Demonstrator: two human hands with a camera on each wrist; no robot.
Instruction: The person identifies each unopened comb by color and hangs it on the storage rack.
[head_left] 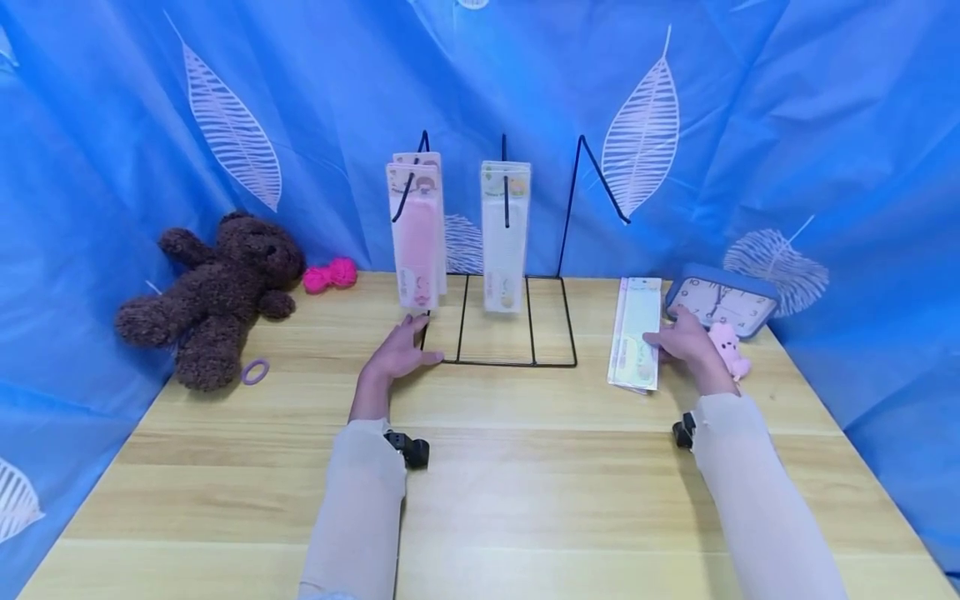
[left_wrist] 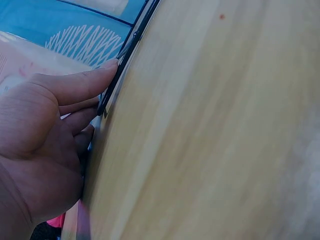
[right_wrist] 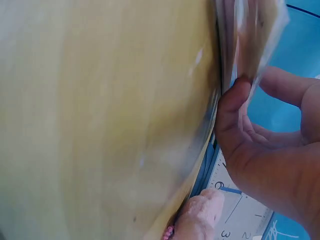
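A black wire display rack (head_left: 517, 365) stands at the back of the table with three upright hooks. Pink packets (head_left: 417, 242) hang on its left hook and whitish packets (head_left: 505, 250) on the middle one; no packet hangs from the right hook (head_left: 603, 177). My left hand (head_left: 397, 348) holds the rack's front left corner, its thumb along the wire (left_wrist: 122, 67) and the other fingers curled beyond it. Toward the right, a small stack of flat, pale packets (head_left: 636, 337) lies on the table. My right hand (head_left: 686, 340) pinches the stack's right edge between thumb and fingers.
Behind the right hand a blue-framed clock (head_left: 723, 302) leans back, with a small pink plush toy (head_left: 727, 346) before it. On the left are a brown teddy bear (head_left: 225, 292), a bright pink bow (head_left: 330, 275) and a purple ring (head_left: 255, 372). A blue curtain (head_left: 330, 100) encloses the table.
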